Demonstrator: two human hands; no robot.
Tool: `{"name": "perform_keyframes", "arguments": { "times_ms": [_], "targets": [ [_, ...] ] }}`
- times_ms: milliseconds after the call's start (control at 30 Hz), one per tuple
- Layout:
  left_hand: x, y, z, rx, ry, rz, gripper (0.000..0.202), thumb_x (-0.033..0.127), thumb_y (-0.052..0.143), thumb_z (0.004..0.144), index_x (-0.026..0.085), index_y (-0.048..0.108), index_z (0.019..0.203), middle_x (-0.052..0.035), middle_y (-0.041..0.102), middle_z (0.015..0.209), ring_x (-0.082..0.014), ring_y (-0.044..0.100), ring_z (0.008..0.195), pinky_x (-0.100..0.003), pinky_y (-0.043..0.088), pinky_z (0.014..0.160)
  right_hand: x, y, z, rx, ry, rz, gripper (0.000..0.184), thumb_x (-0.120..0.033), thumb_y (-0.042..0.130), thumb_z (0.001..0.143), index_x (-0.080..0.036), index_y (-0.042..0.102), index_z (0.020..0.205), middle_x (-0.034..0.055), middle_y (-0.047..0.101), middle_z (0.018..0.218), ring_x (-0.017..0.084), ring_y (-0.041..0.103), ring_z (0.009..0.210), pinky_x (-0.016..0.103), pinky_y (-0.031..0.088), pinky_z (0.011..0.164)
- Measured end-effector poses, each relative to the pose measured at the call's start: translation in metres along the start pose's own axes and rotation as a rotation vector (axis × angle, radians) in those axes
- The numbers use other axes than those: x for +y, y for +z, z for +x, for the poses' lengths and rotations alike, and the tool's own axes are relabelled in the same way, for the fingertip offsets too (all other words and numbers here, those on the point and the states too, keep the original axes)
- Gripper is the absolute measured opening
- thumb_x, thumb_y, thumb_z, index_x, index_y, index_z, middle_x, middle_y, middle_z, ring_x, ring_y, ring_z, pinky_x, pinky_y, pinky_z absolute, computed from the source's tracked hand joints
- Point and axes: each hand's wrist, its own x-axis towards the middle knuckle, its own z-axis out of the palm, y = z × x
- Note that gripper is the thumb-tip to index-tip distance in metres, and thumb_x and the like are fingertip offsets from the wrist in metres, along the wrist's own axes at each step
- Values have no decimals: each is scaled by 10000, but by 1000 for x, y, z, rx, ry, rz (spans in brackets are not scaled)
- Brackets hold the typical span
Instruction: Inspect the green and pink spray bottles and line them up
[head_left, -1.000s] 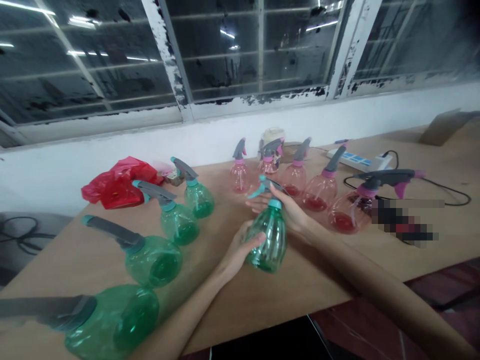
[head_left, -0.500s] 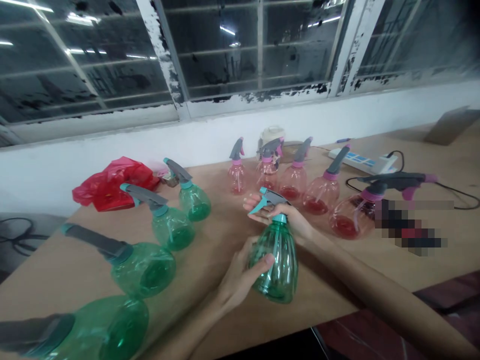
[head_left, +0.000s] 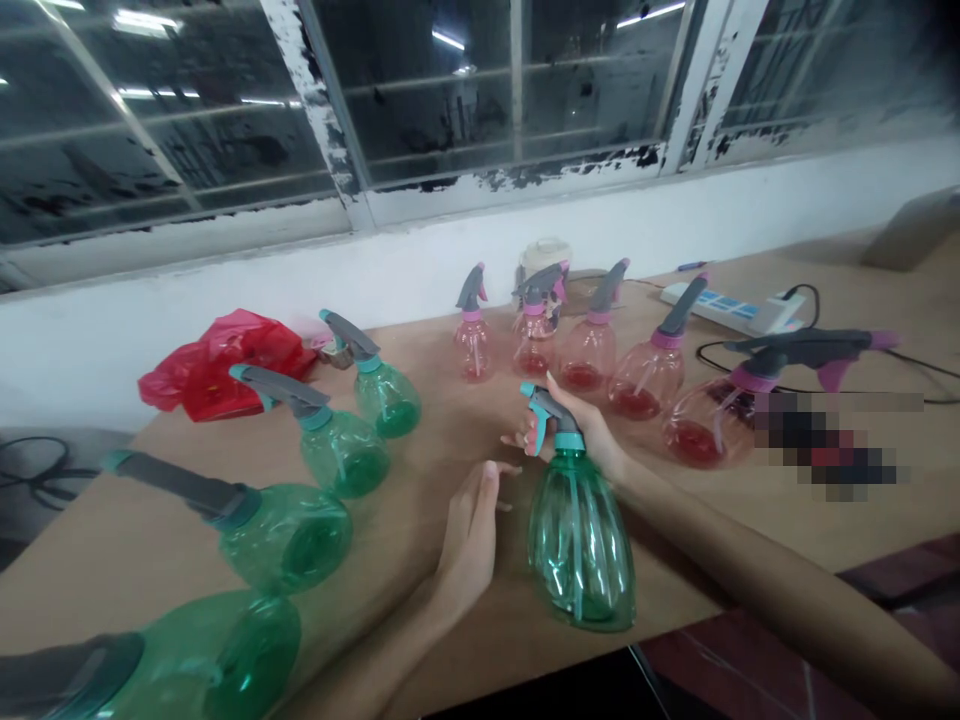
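A green spray bottle point(head_left: 579, 545) with a grey and teal trigger head stands near the front edge of the wooden table point(head_left: 465, 420). My right hand point(head_left: 581, 425) is wrapped round its neck and trigger head from behind. My left hand point(head_left: 469, 535) hovers just left of the bottle, fingers stretched out, holding nothing. Several more green spray bottles point(head_left: 341, 445) line up along the left. A row of pink spray bottles point(head_left: 589, 350) stands behind.
A crumpled red plastic bag point(head_left: 217, 365) lies at the back left. A white power strip point(head_left: 739, 305) with a black cable sits at the back right, near a blurred-out object. A pale jar point(head_left: 544, 252) stands by the wall under the windows.
The green bottle came toward me and now stands upright. My left hand let go of its body and opened beside it. My right hand stayed on the trigger head.
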Motion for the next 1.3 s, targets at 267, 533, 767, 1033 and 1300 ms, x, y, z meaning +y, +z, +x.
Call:
{"name": "perform_keyframes", "arguments": {
  "times_ms": [267,533,767,1033,1300],
  "targets": [
    [4,-1,1,17,-29,23,457,536,330,936,202,639,977,-69,662,1071,-214,616,961,-331,508,785,-1,3,2,28,38,95,428,-479,436,919,-126,669,851,94,726,861,217,682,915,407,454,990],
    [5,-2,1,-22,-17,62,457,533,311,942,202,624,978,-66,660,1066,-196,616,901,-329,491,797,3,2,-1,-6,112,98,421,-493,474,899,-117,658,948,123,716,1023,221,662,1024,382,426,1031],
    [5,-2,2,-15,34,62,438,506,335,944,196,643,981,-68,659,1059,-210,592,975,-317,511,762,6,1,-1,-82,138,44,448,-563,489,863,-152,667,848,84,714,783,221,688,796,403,522,856],
    [4,-3,2,-28,45,67,427,485,326,956,215,645,1045,-67,645,1119,-215,591,1005,-320,507,762,3,3,-6,-133,82,-34,464,-564,488,864,-155,638,705,37,644,628,158,630,620,317,517,741],
    [2,-3,2,-34,16,102,436,498,311,956,199,628,943,-60,653,996,-191,597,892,-322,481,772,-2,3,-4,-62,68,25,469,-567,488,863,-134,666,893,123,718,897,239,678,924,424,476,944]
  ]
}}
